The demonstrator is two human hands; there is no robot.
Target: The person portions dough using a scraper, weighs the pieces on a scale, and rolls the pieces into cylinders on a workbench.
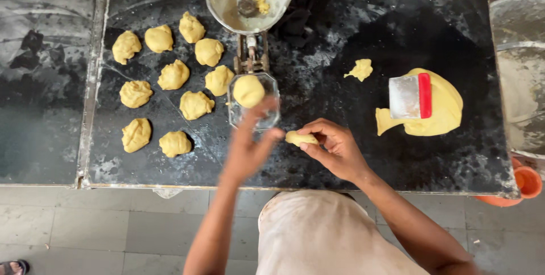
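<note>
dough fills most of this black stone surface [340, 19], dusted with flour. the right hand [335, 147] has its grip pinched on a small dough piece [300, 137], held just above the surface near its front edge. the left hand [250, 144] hangs beside it with its grip released, fingers spread and blurred, just in front of the near pan of a balance scale [251, 53]; that glass pan carries a round dough ball [248, 90], and the far metal pan holds a weight and a scrap of dough. left of the scale lie eleven portioned dough lumps [173, 74] in loose rows, apart from one another, the outermost close to the surface's left edge. right of the hands, bare room runs up to a large dough mass [443, 110] with a red-handled scraper [410, 96] lying on top, and a small torn bit [360, 69] just beyond. the mass sits near the right edge, where an orange tub [528, 181] shows below the corner. a seam divides this surface from a second dark slab [45, 82] at left.
</note>
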